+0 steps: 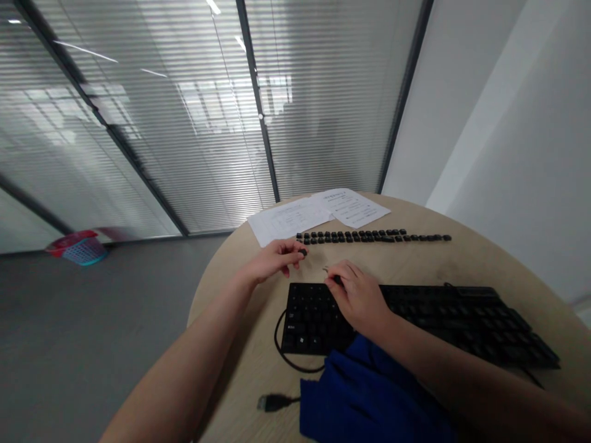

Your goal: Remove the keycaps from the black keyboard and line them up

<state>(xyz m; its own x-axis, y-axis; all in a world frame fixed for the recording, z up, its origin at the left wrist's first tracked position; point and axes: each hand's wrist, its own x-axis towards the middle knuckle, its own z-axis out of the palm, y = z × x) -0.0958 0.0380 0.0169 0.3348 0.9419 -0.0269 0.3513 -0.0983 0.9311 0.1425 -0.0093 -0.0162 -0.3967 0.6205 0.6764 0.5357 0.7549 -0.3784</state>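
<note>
Keyboard crosswise, left grip tight on keycap, right grip on left-pointing tool

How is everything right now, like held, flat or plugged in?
Left hand: pinching a black key
Right hand: gripping a metal-tipped object
Keyboard: flat, partly hidden
Loose keys: lined up, two rows
USB plug: unplugged
Papers: flat
Blinds: lowered
Blue cloth: rumpled

A red-rimmed blue basket sits on grey floor near slatted blinds.
</note>
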